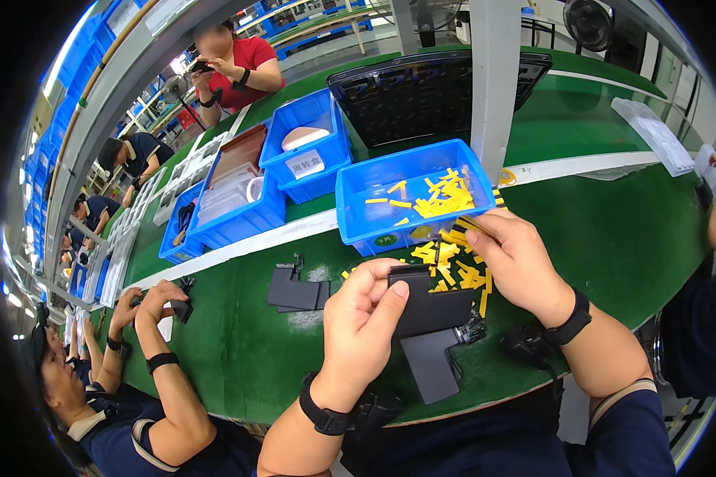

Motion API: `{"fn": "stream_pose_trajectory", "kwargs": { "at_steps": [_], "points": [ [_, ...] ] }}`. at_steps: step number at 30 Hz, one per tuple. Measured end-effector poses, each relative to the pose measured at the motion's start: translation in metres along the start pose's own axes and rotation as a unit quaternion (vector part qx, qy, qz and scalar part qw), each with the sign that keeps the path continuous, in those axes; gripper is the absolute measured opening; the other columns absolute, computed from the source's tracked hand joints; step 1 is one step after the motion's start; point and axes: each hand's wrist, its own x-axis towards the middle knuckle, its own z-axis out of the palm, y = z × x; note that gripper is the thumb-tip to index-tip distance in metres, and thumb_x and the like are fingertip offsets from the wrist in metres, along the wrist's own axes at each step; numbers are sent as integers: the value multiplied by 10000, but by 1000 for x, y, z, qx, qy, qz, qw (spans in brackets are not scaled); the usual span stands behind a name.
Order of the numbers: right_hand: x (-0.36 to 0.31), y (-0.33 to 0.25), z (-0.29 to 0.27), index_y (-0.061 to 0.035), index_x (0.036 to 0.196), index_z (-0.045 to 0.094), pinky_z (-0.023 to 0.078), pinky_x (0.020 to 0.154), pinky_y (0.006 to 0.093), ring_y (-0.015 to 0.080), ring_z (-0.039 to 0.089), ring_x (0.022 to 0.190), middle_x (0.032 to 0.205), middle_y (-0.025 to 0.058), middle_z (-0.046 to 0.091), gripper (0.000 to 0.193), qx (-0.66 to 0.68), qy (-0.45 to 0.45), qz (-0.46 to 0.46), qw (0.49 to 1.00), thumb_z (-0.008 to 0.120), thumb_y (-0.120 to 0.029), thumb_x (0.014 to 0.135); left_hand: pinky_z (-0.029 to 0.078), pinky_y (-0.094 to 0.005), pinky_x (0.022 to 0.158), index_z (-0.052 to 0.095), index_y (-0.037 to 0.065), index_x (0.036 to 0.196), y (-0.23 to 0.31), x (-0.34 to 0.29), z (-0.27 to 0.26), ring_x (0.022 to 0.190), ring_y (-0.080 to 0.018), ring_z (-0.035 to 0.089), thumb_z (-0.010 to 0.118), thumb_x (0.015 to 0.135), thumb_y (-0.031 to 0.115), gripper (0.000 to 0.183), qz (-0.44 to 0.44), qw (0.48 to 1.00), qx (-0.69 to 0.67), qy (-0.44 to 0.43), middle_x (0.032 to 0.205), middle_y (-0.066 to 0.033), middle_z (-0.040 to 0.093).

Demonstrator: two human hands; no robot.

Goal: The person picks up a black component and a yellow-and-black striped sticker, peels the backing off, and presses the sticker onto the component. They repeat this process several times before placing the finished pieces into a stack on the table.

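Note:
My left hand (366,310) grips a flat black L-shaped panel (433,312) by its left side, thumb on the face. Past the panel's upper right, my right hand (517,250) has thumb and index finger pinched together over loose yellow strips (469,277). Whether a strip is between those fingertips is too small to make out. Below the held panel, dark grey L-shaped panels (429,367) with a black fitting at one corner lie on the green table. Further left rests a small group of similar panels (294,292).
A blue bin (374,230) with yellow strips stands behind my hands. More blue bins (306,187) sit to its left, and a black tray (422,87) leans behind. A grey post (495,87) rises beside the bin. A co-worker's hands (159,300) work at the left.

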Motion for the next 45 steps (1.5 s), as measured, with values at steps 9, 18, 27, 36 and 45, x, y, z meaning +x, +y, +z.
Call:
{"fn": "stream_pose_trajectory", "kwargs": {
  "at_steps": [9,18,27,36,45],
  "points": [
    [-24,-4,2,-55,1260,586,475,546,327,228,588,579,713,91,597,487,-3,56,-189,980,674,16,786,493,-213,701,582,-29,1129,0,-2,4,794,-47,600,589,946,46,198,-5,1000,23,-17,905,-71,713],
    [-20,-4,2,-7,966,727,499,606,294,192,650,679,777,106,674,141,119,29,-71,990,698,-44,833,498,-218,682,585,-20,1130,-2,-3,5,774,-50,610,601,940,52,204,35,997,69,-10,887,-76,720],
    [-21,-5,5,3,943,724,525,675,296,205,678,732,836,122,708,110,150,15,-44,988,665,-44,863,497,-219,700,579,-18,1131,-5,-2,5,791,-56,618,591,944,47,199,10,999,28,-12,895,-77,720],
    [-22,-1,7,7,971,697,516,657,305,215,659,707,822,130,687,126,114,24,-88,989,634,-22,866,488,-219,717,583,-12,1128,-5,0,1,811,-51,605,582,939,28,193,0,999,25,-25,899,-35,697],
    [-23,8,8,-51,1295,571,501,675,268,135,620,701,778,75,637,435,183,-18,14,983,620,-6,865,498,-258,768,609,-19,1119,-12,48,-129,835,-141,629,583,889,108,264,-58,920,340,186,920,-74,658]
  ]
}}
